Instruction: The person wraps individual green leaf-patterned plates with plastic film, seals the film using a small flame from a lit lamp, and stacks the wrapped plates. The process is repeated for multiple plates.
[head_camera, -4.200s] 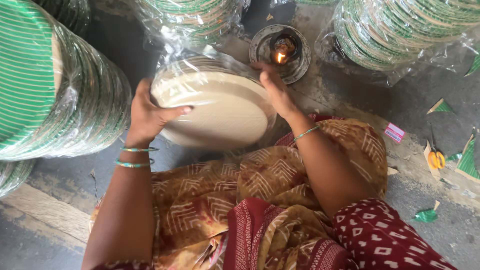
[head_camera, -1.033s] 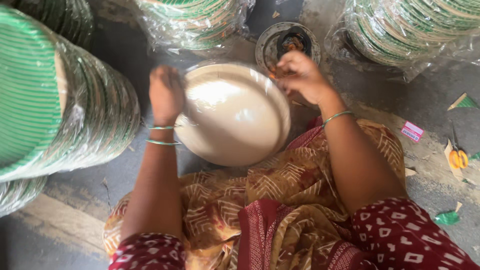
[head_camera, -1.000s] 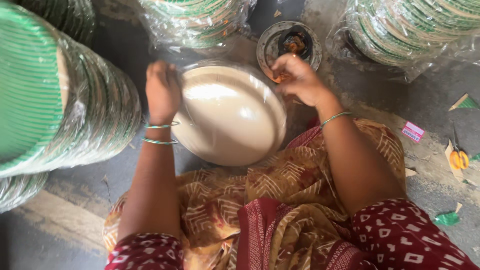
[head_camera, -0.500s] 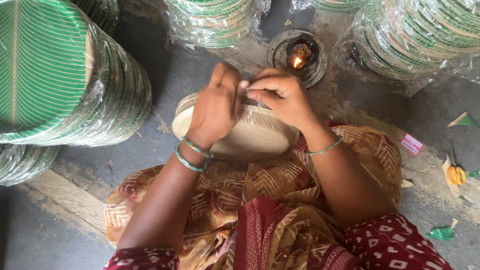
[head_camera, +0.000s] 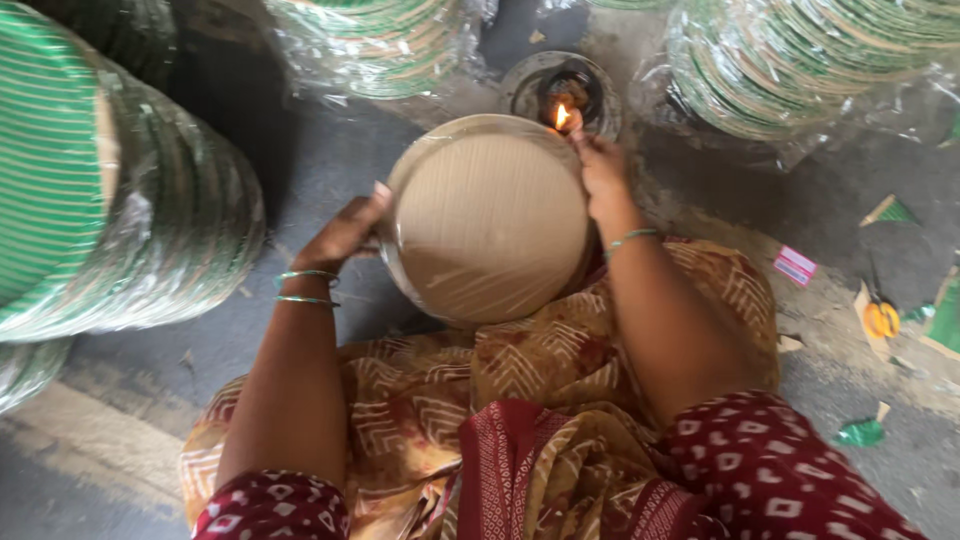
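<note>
Metal bowl (head_camera: 560, 92) holds a small flame (head_camera: 562, 116) beside wrapped plates (head_camera: 487, 222).

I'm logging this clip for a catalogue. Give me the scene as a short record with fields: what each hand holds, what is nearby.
left hand: left hand grips the left rim of the plate stack
right hand: right hand holds the stack's upper right rim, next to the flame
held thing: round beige plate stack, wrapped in clear plastic
flame: small flame in a metal bowl
around: wrapped green-striped plate stacks
floor: scissors at right
</note>
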